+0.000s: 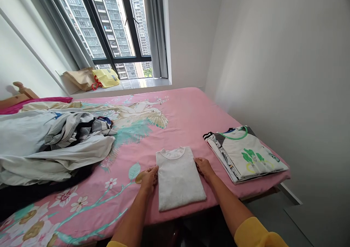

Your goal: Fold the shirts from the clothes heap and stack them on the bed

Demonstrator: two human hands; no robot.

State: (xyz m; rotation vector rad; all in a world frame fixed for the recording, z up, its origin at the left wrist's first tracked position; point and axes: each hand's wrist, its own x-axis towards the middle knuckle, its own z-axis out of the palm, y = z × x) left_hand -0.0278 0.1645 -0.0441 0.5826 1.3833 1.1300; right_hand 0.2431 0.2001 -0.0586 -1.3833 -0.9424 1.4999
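Observation:
A white T-shirt (179,183), folded into a neat rectangle, lies flat near the front edge of the bed, its round collar facing away from me. My left hand (149,179) has its fingers closed at the shirt's left edge. On the opposite side, my right hand (203,168) pinches the right edge, a little below the shoulder. To the right rests a stack of folded shirts (247,152); the top one is white with a green collar and a green print.
A pink floral bedsheet (180,112) covers the bed. At left lies a loose heap of clothes (68,130), white, striped and black. A brown paper bag (80,78) and a yellow bag (107,78) sit on the windowsill. A wall stands close on the right.

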